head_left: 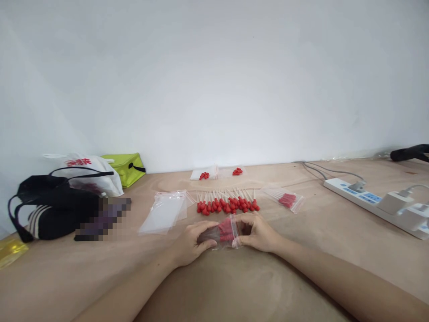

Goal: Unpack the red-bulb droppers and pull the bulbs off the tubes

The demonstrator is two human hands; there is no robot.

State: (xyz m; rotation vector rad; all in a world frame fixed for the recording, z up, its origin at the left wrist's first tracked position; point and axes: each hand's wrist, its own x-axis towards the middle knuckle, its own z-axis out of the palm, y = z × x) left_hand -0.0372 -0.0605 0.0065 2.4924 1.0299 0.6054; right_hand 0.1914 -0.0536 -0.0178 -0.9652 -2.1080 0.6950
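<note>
Between my two hands is a clear zip bag (pixel 227 231) with red-tipped sticks inside. My left hand (pixel 192 241) is closed around its left end, and my right hand (pixel 256 232) pinches the red-edged end on the right. Just beyond lies a row of red-headed sticks (pixel 228 203), pale shafts pointing away. A stack of empty clear zip bags (pixel 167 212) lies to their left. On the right rests another zip bag (pixel 286 200) with red-tipped sticks in it. Near the wall, small red pieces (pixel 204 175) and more red pieces (pixel 237 171) lie on or in clear bags.
A white power strip (pixel 372 203) with plugs and cables occupies the right side. At left are a black bag (pixel 60 205), a white plastic bag (pixel 97 174), a lime-green box-shaped bag (pixel 129 170) and a yellow item (pixel 11 251). A black object (pixel 409 153) lies far right.
</note>
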